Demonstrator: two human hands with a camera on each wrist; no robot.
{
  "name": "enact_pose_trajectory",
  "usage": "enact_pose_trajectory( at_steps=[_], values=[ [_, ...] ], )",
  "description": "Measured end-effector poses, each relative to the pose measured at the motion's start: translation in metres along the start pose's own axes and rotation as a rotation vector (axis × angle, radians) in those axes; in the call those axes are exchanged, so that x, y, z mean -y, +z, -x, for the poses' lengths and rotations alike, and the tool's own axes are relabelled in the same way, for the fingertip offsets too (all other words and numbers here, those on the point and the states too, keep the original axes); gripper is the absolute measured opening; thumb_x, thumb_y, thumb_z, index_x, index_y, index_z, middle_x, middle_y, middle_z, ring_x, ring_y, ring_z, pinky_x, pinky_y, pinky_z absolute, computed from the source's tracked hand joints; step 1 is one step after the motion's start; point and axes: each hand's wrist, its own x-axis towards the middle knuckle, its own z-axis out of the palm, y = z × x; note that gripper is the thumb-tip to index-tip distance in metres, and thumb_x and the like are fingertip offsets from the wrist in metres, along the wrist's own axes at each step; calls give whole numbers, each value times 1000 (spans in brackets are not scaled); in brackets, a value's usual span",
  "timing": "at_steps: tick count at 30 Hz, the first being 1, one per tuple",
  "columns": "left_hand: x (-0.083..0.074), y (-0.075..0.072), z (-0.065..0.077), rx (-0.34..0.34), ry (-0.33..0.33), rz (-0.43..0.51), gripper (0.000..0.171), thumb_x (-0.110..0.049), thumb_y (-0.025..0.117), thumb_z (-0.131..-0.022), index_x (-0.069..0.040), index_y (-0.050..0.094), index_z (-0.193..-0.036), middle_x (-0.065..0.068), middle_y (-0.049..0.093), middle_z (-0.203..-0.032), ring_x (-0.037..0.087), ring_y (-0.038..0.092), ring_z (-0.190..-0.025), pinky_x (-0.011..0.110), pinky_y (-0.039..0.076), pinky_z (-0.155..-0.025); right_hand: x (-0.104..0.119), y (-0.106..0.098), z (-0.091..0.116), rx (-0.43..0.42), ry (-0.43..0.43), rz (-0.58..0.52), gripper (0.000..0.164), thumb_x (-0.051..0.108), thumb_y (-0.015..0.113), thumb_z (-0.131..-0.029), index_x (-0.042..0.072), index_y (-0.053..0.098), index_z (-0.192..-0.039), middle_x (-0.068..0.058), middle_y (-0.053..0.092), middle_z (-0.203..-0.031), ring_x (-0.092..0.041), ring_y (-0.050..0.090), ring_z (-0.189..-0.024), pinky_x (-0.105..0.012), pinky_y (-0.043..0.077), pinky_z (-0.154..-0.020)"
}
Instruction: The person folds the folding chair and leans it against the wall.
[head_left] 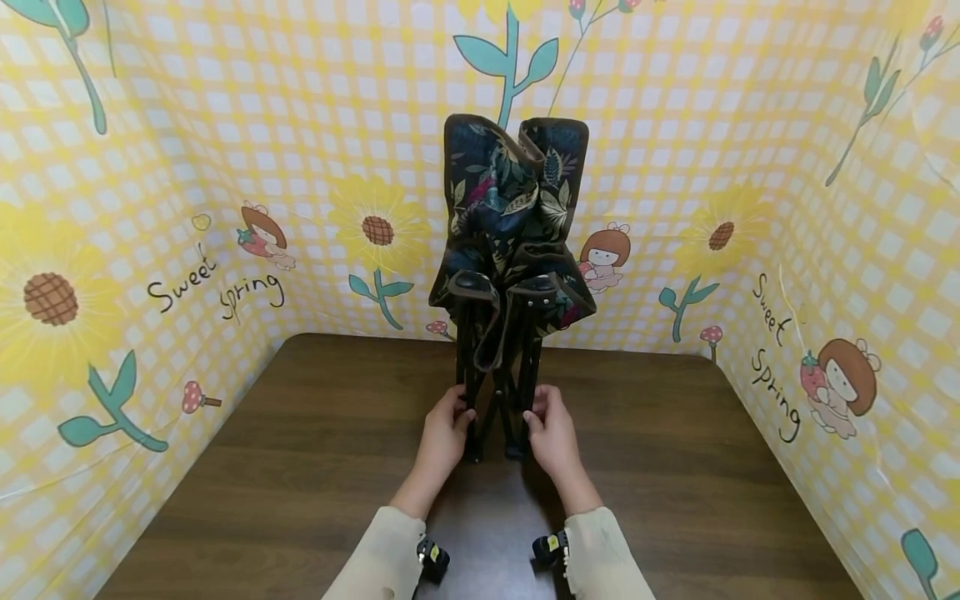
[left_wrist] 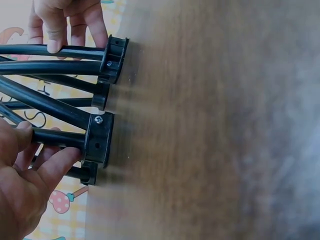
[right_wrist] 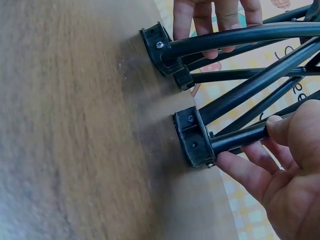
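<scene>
A small folding chair [head_left: 491, 200] with dark floral fabric stands upright, mostly folded, toward the back of the table. Its black tube legs cross beneath the seat, and dark plastic feet [left_wrist: 98, 142] cap the lower ends. My left hand [head_left: 447, 429] holds the left legs low down; in the left wrist view its thumb lies on one tube just above a foot. On the other side, my right hand [head_left: 552, 429] grips the right legs at about the same height, thumb and fingers around a tube [right_wrist: 242, 137]. Both wrist views show the feet close to the tabletop; whether all touch it I cannot tell.
The brown wooden table [head_left: 330, 467] extends on both sides of the chair. Yellow checked cloth [head_left: 300, 125] with sunflowers and cartoon figures hangs behind it and along the left and right sides. A small black camera [head_left: 432, 557] is worn on each wrist.
</scene>
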Motion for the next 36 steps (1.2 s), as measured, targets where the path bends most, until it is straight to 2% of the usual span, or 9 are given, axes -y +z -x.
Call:
enact_pose_trajectory(
  at_steps=[7, 16, 26, 32, 36],
  values=[
    [2, 2, -7, -11, 2, -3, 35, 0, 66, -97, -2, 61, -132, 8, 72, -93, 20, 66, -83, 36, 55, -77, -2, 4, -6, -34, -46, 63, 36, -1, 66, -97, 4, 49, -129, -16, 65, -103, -29, 63, -97, -43, 54, -82],
    [9, 7, -13, -18, 5, -10, 36, 0, 67, -97, -1, 61, -133, 13, 70, -100, 26, 68, -91, 41, 57, -79, -5, 5, -14, 6, -24, 83, 39, 0, 65, -99, 5, 47, -133, -15, 63, -104, -29, 62, -97, -42, 54, -82],
    [10, 7, -22, -15, -14, -4, 36, 0, 66, -98, -2, 60, -133, 13, 71, -101, 28, 68, -94, 43, 57, -83, -4, 7, -23, 17, -5, 80, 41, 1, 64, -99, 8, 46, -135, -14, 65, -104, -28, 63, -98, -42, 54, -82],
    [12, 9, -26, -8, -22, -8, 36, -1, 65, -99, -3, 60, -135, 12, 71, -102, 27, 68, -94, 42, 57, -82, -7, 9, -29, 6, -11, 80, 42, 0, 65, -99, 8, 46, -135, -13, 64, -101, -29, 64, -96, -44, 54, -82],
    [12, 10, -29, -12, -7, -17, 36, 1, 65, -98, -2, 60, -134, 13, 71, -100, 28, 68, -92, 44, 57, -82, -12, 11, -32, -25, -51, 93, 42, -2, 66, -97, 6, 46, -132, -14, 64, -97, -29, 63, -92, -44, 54, -78]
  ],
)
